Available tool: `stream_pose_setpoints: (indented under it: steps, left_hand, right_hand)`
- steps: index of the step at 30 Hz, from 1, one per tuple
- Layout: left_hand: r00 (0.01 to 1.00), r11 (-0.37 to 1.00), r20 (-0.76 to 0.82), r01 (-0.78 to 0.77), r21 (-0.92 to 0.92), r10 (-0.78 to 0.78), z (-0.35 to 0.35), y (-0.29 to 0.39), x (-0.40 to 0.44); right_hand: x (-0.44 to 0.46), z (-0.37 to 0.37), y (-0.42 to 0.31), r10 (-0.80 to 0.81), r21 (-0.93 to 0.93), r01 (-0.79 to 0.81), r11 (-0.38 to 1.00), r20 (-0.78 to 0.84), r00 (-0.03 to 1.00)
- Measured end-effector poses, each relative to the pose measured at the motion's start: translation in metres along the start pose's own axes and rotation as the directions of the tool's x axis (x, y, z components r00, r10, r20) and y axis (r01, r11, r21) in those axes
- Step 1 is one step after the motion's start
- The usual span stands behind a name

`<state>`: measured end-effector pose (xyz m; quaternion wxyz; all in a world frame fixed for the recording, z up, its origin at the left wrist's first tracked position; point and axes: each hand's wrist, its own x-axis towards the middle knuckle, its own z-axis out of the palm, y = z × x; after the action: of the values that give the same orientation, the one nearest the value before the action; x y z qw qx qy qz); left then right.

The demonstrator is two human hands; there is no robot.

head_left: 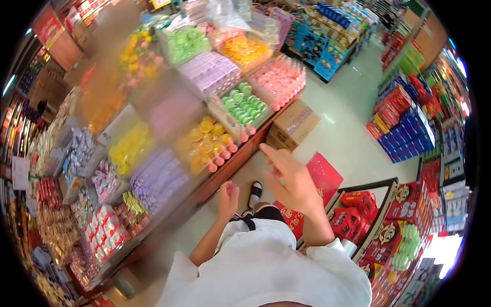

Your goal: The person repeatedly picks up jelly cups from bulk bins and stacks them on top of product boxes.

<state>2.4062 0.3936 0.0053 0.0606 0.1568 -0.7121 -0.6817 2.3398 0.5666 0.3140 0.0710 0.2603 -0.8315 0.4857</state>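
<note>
Pink knobs (225,153) line the bench (209,188) edge, at twelve o'clock from the left hand (228,200), ten from the right hand (290,180). Nothing looks taken up: the right grip is loosely spread, empty; the left's curled grip cannot be judged. Rounded, glossy yellow cups (205,139) and ridged green cups (244,106) lie untouched beyond.

White short-sleeved top (266,271), dark bottoms (268,213).
Top plain, loose, at 6 o'clock; wide sleeves (340,261) toward 5 and 7; black footwear (256,190) at bottoms' 11.
</note>
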Motion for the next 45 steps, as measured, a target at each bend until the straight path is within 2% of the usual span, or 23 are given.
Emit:
stream_pose_setpoints:
  steps: [2,3,6,8,10,12,14,16,18,20,21,23,26,27,29,31,33,36,38,39,41,43,45]
  left_hand:
    - [0.994,0.999,-0.105,-0.023,-0.036,0.019,-0.007,-0.001,0.026]
    - [0.982,0.998,-0.189,-0.019,-0.065,0.006,-0.013,-0.004,0.037]
    - [0.939,0.996,-0.340,0.017,-0.083,-0.045,-0.035,0.010,0.066]
    - [0.907,0.989,-0.400,0.089,-0.118,-0.129,-0.049,0.018,0.090]
    - [0.892,0.993,-0.439,0.080,-0.085,-0.109,-0.065,-0.014,0.116]
    - [0.897,0.989,-0.423,0.146,0.022,-0.123,-0.082,-0.013,0.136]
    - [0.909,0.962,-0.394,0.214,0.168,-0.133,-0.096,-0.012,0.157]
    - [0.893,0.918,-0.411,0.304,0.254,-0.183,-0.106,-0.035,0.177]
    - [0.879,0.890,-0.413,0.366,0.270,-0.236,-0.115,-0.048,0.185]
    - [0.880,0.906,-0.387,0.371,0.205,-0.274,-0.129,-0.076,0.192]
    - [0.873,0.910,-0.368,0.391,0.136,-0.320,-0.135,-0.094,0.197]
    - [0.882,0.886,-0.333,0.413,0.210,-0.332,-0.137,-0.083,0.204]
    - [0.884,0.838,-0.320,0.440,0.323,-0.341,-0.143,-0.075,0.209]
    - [0.883,0.817,-0.329,0.446,0.366,-0.334,-0.142,-0.069,0.211]
    - [0.863,0.779,-0.373,0.481,0.402,-0.341,-0.138,-0.058,0.218]
    - [0.836,0.854,-0.311,0.507,0.120,-0.452,-0.145,-0.071,0.221]
    - [0.842,0.839,-0.229,0.525,0.143,-0.488,-0.160,-0.091,0.227]
    - [0.897,0.870,-0.147,0.441,0.221,-0.417,-0.155,-0.069,0.220]
    - [0.928,0.922,-0.268,0.319,0.220,-0.258,-0.136,-0.021,0.204]
    - [0.933,0.922,-0.250,0.317,0.223,-0.260,-0.137,-0.023,0.200]
    - [0.981,0.936,-0.189,0.105,0.335,-0.042,-0.140,-0.025,0.197]
    - [0.985,0.938,-0.154,0.119,0.324,-0.072,-0.120,0.021,0.182]
    - [0.996,0.916,-0.023,-0.067,0.395,0.082,-0.109,0.027,0.177]
  right_hand:
    - [0.021,0.041,0.040,0.061,-0.022,-0.058,0.998,0.215,0.975]
    - [0.028,0.064,0.061,0.053,-0.008,-0.053,0.999,0.231,0.971]
    - [0.052,0.146,0.137,-0.028,0.027,0.021,0.999,0.295,0.955]
    - [0.065,0.205,0.190,-0.116,-0.121,0.181,0.976,0.416,0.902]
    - [0.077,0.253,0.211,0.083,-0.046,-0.069,0.997,0.552,0.829]
    - [0.092,0.289,0.217,0.182,-0.279,0.041,0.959,0.725,0.665]
    - [0.091,0.322,0.231,-0.021,-0.176,0.179,0.968,0.653,0.757]
    - [0.088,0.355,0.242,-0.080,-0.132,0.198,0.971,0.606,0.792]
    - [0.083,0.381,0.252,0.095,-0.192,0.037,0.981,0.633,0.768]
    - [0.095,0.381,0.253,0.068,-0.064,-0.031,0.997,0.746,0.663]
    - [0.105,0.374,0.247,0.086,-0.068,-0.054,0.996,0.719,0.689]
    - [0.118,0.361,0.237,0.195,-0.123,-0.172,0.977,0.840,0.506]
    - [0.110,0.383,0.251,0.251,-0.122,-0.238,0.964,0.716,0.651]
    - [0.112,0.388,0.256,0.262,-0.124,-0.248,0.961,0.701,0.663]
    - [0.117,0.395,0.267,0.196,-0.064,-0.252,0.966,0.816,0.544]
    - [0.116,0.396,0.268,0.199,-0.058,-0.261,0.964,0.807,0.556]
    - [0.113,0.390,0.263,0.203,-0.052,-0.273,0.961,0.803,0.560]
    - [0.111,0.381,0.255,0.154,-0.007,-0.219,0.976,0.732,0.664]
    - [0.105,0.380,0.256,0.057,0.089,-0.147,0.985,0.638,0.768]
    - [0.100,0.376,0.252,0.072,0.080,-0.157,0.984,0.630,0.773]
    - [0.094,0.365,0.250,0.045,0.207,-0.160,0.965,0.473,0.880]
    - [0.089,0.321,0.224,0.075,0.190,-0.162,0.968,0.397,0.915]
    - [0.080,0.283,0.210,0.098,0.171,-0.157,0.973,0.309,0.946]
